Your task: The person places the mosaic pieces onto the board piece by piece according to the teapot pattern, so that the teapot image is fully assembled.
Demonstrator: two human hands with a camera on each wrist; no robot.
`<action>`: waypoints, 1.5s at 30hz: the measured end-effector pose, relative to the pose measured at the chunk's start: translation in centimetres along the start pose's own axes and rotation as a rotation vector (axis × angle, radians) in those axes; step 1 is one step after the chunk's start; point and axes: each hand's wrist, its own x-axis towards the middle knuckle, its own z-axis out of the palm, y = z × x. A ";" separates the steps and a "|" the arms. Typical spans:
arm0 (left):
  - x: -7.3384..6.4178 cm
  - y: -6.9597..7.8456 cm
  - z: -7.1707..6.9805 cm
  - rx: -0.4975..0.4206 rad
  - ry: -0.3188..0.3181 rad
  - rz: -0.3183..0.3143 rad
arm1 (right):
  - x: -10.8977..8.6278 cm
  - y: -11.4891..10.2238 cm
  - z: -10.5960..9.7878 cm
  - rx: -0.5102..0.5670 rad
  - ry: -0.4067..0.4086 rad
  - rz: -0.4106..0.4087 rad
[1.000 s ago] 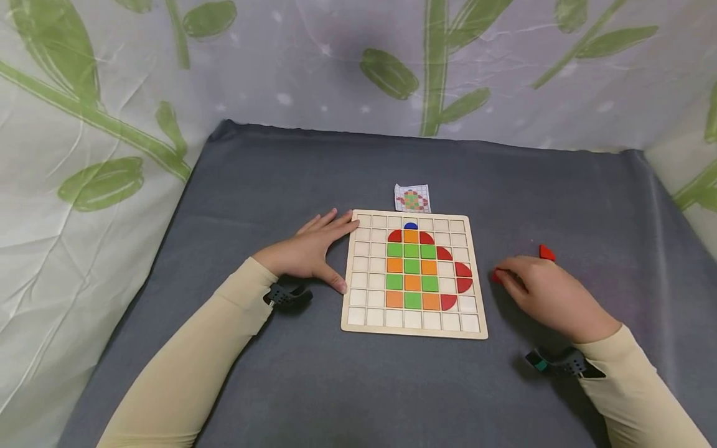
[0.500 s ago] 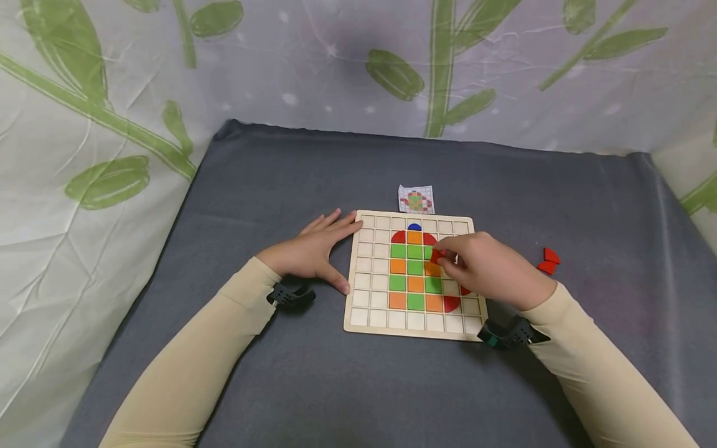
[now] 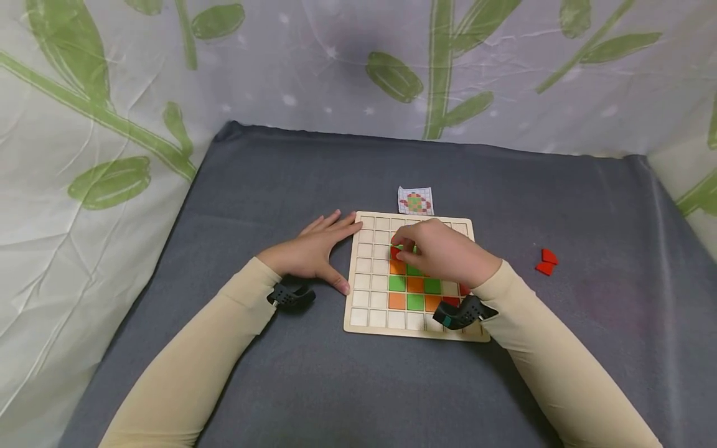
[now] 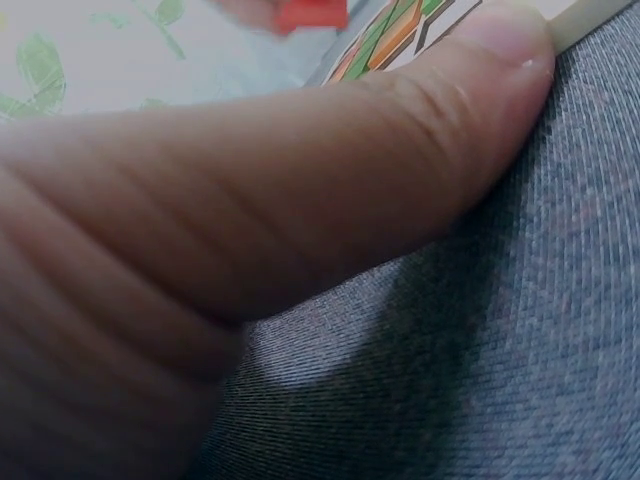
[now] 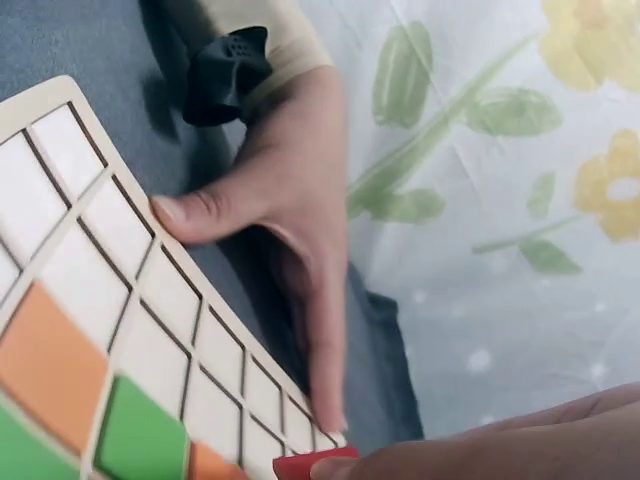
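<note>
A wooden grid board [image 3: 370, 317] lies on the dark cloth, with green, orange and red flat pieces set in its middle cells. My left hand [image 3: 310, 252] rests at the board's left edge, fingers spread and thumb touching the rim; the left wrist view shows the thumb [image 4: 350, 170] against it. Over the board's upper middle, my right hand [image 3: 442, 249] pinches a red piece [image 3: 395, 253] between thumb and fingers. In the right wrist view the red piece [image 5: 315, 464] shows at the fingertips. The right hand covers part of the pattern.
Two red quarter-round pieces [image 3: 546, 262] lie on the cloth right of the board. A small printed pattern card [image 3: 416, 201] lies just behind the board. A leaf-patterned curtain [image 3: 313, 74] stands behind the table.
My right hand has moved left from beside the loose red pieces to over the board, carrying a red piece. The left hand has stayed at the board's edge.
</note>
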 end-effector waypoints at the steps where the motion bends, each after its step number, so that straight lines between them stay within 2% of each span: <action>1: 0.1 0.0 0.1 -0.003 0.000 0.002 | 0.3 -0.1 0.2 0.014 -0.007 0.004; 7: 0.2 -0.1 0.2 0.006 -0.002 0.008 | 1.2 -0.9 1.1 0.096 -0.038 0.015; 22: -0.2 -0.2 0.1 -0.008 -0.008 0.015 | 1.6 -1.7 2.8 0.152 -0.039 0.116; 26: -0.2 -0.1 0.0 -0.006 -0.002 0.018 | 1.6 -2.0 3.0 0.115 -0.017 0.107; 31: -0.2 -0.2 0.0 0.005 0.005 0.021 | 1.6 -2.3 3.0 0.018 0.000 0.050; 34: -0.3 -0.3 0.0 0.005 0.007 0.021 | 1.6 -2.3 2.8 -0.022 -0.006 0.039; 38: -0.3 -0.2 -0.1 0.003 0.011 0.023 | 1.3 -2.2 2.0 -0.007 -0.024 0.064; 45: -0.2 -0.2 0.0 0.000 0.010 0.026 | -0.5 -0.8 -1.2 0.024 -0.035 0.176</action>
